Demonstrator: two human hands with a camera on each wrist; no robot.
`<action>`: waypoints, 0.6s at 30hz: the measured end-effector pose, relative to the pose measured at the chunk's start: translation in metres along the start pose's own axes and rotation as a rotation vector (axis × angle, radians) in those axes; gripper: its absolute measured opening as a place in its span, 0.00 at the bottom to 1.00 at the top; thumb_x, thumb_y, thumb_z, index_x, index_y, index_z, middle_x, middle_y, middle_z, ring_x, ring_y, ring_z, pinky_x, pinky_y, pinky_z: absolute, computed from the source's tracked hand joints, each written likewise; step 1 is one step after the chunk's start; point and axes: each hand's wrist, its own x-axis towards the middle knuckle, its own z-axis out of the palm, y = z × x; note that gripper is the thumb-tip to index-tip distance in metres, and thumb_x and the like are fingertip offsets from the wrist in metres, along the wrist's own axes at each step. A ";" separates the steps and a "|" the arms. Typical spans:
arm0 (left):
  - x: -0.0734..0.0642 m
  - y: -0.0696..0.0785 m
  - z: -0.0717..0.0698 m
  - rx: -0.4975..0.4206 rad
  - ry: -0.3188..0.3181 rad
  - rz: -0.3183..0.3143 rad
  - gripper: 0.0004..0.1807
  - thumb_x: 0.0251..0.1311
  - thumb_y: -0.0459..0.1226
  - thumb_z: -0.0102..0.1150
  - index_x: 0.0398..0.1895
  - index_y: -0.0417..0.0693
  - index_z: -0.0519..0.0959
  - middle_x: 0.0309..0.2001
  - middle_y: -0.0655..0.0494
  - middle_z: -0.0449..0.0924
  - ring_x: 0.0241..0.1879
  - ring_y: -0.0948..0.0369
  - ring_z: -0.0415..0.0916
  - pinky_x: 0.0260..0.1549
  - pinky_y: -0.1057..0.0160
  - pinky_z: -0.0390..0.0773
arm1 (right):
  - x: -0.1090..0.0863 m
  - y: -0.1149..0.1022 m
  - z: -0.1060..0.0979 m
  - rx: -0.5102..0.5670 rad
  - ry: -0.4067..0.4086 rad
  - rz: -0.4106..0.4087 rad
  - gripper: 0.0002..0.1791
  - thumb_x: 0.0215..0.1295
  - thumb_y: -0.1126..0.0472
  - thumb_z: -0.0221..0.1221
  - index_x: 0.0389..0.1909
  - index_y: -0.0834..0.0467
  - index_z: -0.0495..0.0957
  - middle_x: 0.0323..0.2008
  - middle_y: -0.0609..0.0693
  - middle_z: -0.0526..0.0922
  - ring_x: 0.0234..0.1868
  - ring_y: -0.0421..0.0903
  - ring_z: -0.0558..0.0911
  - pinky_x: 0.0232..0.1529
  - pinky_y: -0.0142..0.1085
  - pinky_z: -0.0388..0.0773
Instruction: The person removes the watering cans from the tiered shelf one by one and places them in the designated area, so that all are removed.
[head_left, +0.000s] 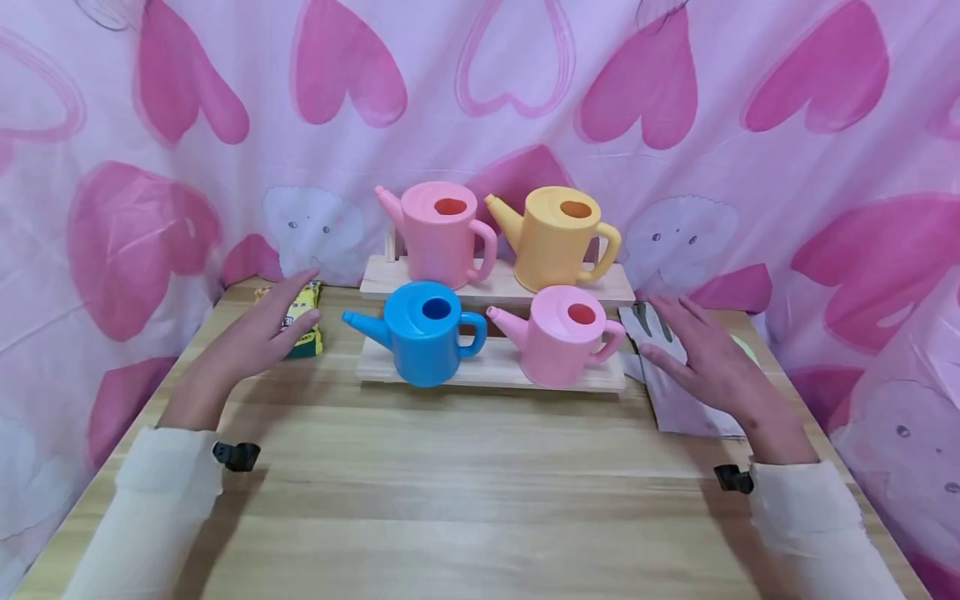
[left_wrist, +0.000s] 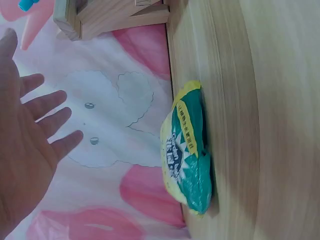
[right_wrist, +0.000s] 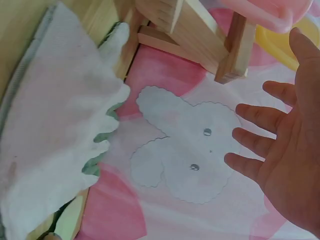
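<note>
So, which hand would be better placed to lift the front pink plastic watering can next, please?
Probably the right hand: it's empty, and nearer than the left hand to that can, whose handle points rightward.

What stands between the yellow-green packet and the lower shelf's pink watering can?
The blue watering can, past a bare stretch of table, in the head view.
</note>
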 end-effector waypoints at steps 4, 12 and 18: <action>0.014 0.002 0.000 -0.059 0.036 0.002 0.41 0.76 0.53 0.52 0.84 0.55 0.49 0.80 0.43 0.53 0.77 0.41 0.49 0.67 0.28 0.56 | 0.002 -0.003 -0.008 0.019 0.019 0.005 0.49 0.72 0.42 0.62 0.84 0.41 0.45 0.80 0.59 0.55 0.77 0.65 0.56 0.62 0.74 0.63; 0.036 0.006 0.007 -0.159 0.059 -0.010 0.37 0.75 0.55 0.54 0.81 0.54 0.59 0.76 0.43 0.61 0.73 0.40 0.59 0.64 0.29 0.64 | 0.012 -0.014 -0.018 0.144 0.061 -0.015 0.47 0.74 0.45 0.61 0.84 0.42 0.44 0.76 0.60 0.63 0.74 0.66 0.62 0.60 0.72 0.67; 0.046 0.006 0.016 -0.343 0.075 -0.020 0.32 0.78 0.48 0.52 0.80 0.48 0.61 0.76 0.44 0.61 0.73 0.42 0.60 0.68 0.35 0.63 | 0.028 -0.027 -0.026 0.316 0.133 -0.010 0.42 0.76 0.51 0.59 0.83 0.38 0.48 0.74 0.59 0.68 0.66 0.70 0.72 0.54 0.69 0.75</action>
